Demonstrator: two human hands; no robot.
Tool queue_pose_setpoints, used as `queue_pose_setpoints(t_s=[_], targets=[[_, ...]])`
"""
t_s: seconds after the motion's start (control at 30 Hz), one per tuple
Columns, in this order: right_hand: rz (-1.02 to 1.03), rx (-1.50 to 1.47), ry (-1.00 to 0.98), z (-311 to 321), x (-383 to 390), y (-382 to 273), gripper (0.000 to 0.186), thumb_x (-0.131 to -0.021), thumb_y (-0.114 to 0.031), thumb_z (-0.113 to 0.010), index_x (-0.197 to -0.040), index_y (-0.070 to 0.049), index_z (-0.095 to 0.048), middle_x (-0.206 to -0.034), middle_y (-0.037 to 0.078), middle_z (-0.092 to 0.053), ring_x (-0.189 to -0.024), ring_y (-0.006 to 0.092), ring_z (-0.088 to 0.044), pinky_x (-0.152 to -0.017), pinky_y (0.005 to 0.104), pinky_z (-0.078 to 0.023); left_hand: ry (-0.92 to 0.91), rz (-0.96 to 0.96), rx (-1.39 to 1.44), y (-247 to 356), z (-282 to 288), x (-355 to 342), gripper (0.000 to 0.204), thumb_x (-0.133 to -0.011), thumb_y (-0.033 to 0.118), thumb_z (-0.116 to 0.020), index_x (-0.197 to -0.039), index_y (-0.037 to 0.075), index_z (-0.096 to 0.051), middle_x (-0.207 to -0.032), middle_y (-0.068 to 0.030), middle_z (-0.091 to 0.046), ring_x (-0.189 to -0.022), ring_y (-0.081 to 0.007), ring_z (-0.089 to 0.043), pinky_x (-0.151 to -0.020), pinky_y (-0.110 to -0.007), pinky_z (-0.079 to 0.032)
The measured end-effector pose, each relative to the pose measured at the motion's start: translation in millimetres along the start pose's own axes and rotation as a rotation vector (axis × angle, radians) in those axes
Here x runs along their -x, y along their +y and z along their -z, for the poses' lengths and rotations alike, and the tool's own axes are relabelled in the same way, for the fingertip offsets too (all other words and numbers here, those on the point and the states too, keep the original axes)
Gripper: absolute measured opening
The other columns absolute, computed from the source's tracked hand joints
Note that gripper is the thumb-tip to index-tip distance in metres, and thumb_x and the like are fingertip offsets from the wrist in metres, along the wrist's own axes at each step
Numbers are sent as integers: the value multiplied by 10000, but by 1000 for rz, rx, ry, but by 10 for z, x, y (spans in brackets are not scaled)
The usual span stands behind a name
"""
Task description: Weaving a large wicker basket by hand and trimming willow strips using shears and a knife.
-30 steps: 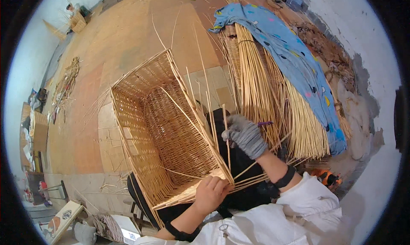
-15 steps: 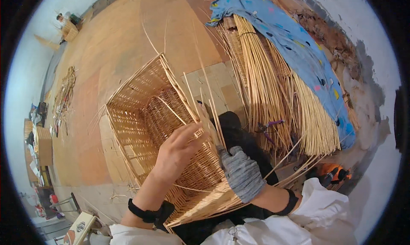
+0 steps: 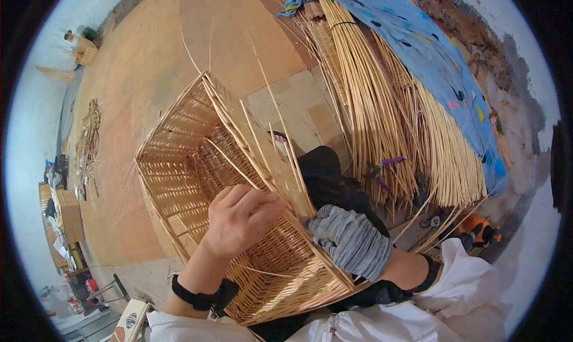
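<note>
A rectangular wicker basket (image 3: 230, 154) lies tilted in front of me, its open side facing up and left. My bare left hand (image 3: 243, 219) is over the opening, fingers curled and pinched at the right rim. A thin willow rod (image 3: 230, 162) arches out of the inside and runs into those fingers. On the outer side of the same rim, my right hand (image 3: 353, 242), in a grey knit glove, is closed against the basket edge; its fingertips are partly hidden. Several loose rod ends (image 3: 293, 166) rise from the rim just beyond the glove.
Bundled willow rods (image 3: 382, 115) lie at right, partly under a blue patterned cloth (image 3: 427, 61). Purple-handled pruning shears (image 3: 382, 170) rest on them. Rod scraps (image 3: 89, 139) and boxes (image 3: 70, 213) are on the left. Long rod tips stick out from the basket's far corner.
My left hand has curled from spread fingers into a tight pinch and sunk slightly lower along the rim. My gloved hand has shifted slightly right. The whole scene has shifted a little with my head.
</note>
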State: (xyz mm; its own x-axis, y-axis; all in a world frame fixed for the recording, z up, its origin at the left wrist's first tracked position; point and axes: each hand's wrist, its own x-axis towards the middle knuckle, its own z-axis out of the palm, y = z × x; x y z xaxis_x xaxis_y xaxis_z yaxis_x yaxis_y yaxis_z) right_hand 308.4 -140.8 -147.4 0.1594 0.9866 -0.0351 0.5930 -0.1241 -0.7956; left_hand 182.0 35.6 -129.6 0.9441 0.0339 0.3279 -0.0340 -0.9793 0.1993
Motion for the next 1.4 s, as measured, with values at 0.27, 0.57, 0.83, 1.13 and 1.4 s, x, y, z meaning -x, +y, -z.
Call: queue_pose_setpoints(t_s=[0.27, 0.57, 0.83, 1.13, 1.4], targets=[[-183, -112, 34, 4, -177, -1, 180, -697, -164, -632, -831, -45, -622, -803, 141, -595, -733, 305, -570, -648, 368, -461, 106, 394, -179, 483, -72, 95, 109, -670, 95, -675, -764, 82, -621, -684, -20, -556, -634, -191, -512, -561, -283, -416], [141, -286, 176, -126, -89, 122, 203, -701, -177, -640, -852, -45, -612, -737, 107, -589, -661, 283, -564, -591, 347, -464, 341, 906, 487, 924, -260, 106, 266, -751, 54, -624, -1004, -28, -611, -965, -148, -628, -859, -188, -591, -784, -285, -443], [12, 82, 160, -303, -16, -48, 184, -744, -114, -455, -872, -4, -527, -746, 120, -506, -653, 268, -508, -554, 352, -442, 646, 1229, 758, 1049, -377, 73, 269, -813, 118, -580, -1001, -75, -584, -919, -147, -626, -834, -159, -595, -789, -259, -458], [176, 194, 133, -377, 3, 31, 214, -735, -124, -454, -877, 11, -540, -778, 127, -504, -676, 268, -494, -526, 370, -426, 471, 1070, 634, 919, -335, 182, 193, -774, 51, -604, -944, -37, -629, -937, -150, -627, -835, -182, -599, -737, -245, -462], [182, 122, 281, -434, -47, 34, 187, -738, -143, -498, -866, -19, -553, -760, 96, -503, -638, 245, -498, -486, 356, -425, 484, 1183, 1033, 820, -274, 175, 214, -781, 67, -601, -966, -39, -617, -1164, -182, -495, -1029, -233, -514, -821, -303, -454]])
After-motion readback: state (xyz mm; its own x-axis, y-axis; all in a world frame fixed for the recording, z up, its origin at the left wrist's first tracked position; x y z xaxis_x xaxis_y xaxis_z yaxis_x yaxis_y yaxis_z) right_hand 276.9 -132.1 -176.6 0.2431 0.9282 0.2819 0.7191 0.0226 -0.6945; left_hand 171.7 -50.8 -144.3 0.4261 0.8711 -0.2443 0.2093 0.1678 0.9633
